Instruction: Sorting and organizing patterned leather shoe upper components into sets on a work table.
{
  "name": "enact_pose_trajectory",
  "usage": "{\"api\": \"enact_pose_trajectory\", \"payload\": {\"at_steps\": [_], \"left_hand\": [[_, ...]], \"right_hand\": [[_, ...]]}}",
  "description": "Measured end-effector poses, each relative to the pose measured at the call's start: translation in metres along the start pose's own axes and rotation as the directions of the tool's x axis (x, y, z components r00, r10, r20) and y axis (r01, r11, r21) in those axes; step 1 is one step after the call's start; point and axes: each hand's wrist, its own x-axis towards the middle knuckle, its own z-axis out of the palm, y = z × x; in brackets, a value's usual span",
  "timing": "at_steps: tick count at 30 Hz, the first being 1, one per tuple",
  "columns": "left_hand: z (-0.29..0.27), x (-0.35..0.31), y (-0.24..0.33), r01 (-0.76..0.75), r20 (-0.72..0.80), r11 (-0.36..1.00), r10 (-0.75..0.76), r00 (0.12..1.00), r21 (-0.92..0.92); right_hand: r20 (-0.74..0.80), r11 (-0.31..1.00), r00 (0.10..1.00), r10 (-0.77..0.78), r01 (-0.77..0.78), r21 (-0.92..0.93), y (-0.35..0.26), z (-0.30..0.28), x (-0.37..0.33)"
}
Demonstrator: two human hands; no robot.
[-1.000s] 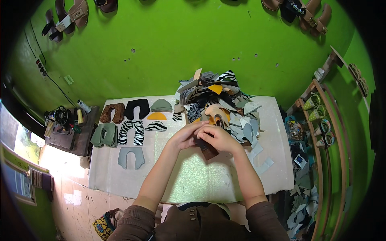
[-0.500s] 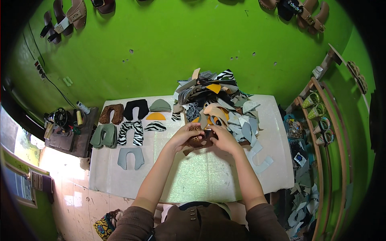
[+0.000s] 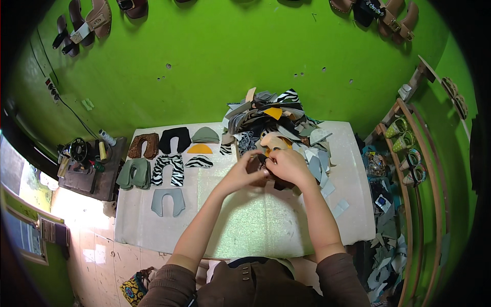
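This appears to be a small shoemaking workshop, since sandals (image 3: pixel 99 20) hang on the green wall (image 3: pixel 220 66) and the table (image 3: pixel 245 235) carries U-shaped cut pieces (image 3: pixel 159 173) beside heaped scraps (image 3: pixel 244 122).

Sandals (image 3: pixel 99 21) hang at upper left, green shoes (image 3: pixel 404 141) at right, and what may be a sewing machine (image 3: pixel 79 150) stands far left.

The pale-topped desk (image 3: pixel 240 230) carries U-shaped cutouts at its left: brown patterned (image 3: pixel 144 137), black (image 3: pixel 174 132), zebra-striped (image 3: pixel 168 160), grey (image 3: pixel 168 194) and a green stack (image 3: pixel 134 174) (its layers slightly out of line). Beside them lie three half-moons, grey-green (image 3: pixel 205 135), yellow (image 3: pixel 200 149) and zebra-striped (image 3: pixel 199 162). A tall, mixed heap of offcuts (image 3: pixel 286 120) covers the far middle, with pale scraps (image 3: pixel 340 207) near its right side.
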Motion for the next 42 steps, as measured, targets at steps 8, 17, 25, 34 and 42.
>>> {"api": "enact_pose_trajectory", "payload": {"at_steps": [8, 17, 25, 34, 42], "left_hand": [[-0.003, -0.007, 0.002, 0.124, 0.181, 0.986, -0.102, 0.978, -0.111], [-0.022, -0.011, 0.016, 0.250, 0.489, 0.967, -0.195, 0.850, -0.049], [-0.024, -0.019, 0.002, 0.433, 0.632, 0.890, -0.253, 0.733, -0.145], [-0.011, -0.017, 0.006, 0.308, 0.255, 0.633, -0.176, 0.951, -0.710], [0.005, -0.006, -0.003, 0.189, 0.139, 0.962, -0.164, 0.977, -0.196]], "right_hand": [[0.314, 0.896, 0.936, -0.160, 0.004, 0.445, 0.027, -0.011, 0.006], [0.400, 0.574, 0.778, -0.484, -0.063, 0.817, 0.056, -0.007, -0.002], [0.496, 0.738, 0.836, -0.236, -0.178, 0.651, 0.047, -0.005, 0.003], [-0.127, 0.683, 0.948, 0.292, -0.114, 0.722, 0.038, 0.026, -0.018], [0.048, 0.417, 0.995, 0.092, -0.082, 0.905, 0.021, 0.050, -0.016]]}}
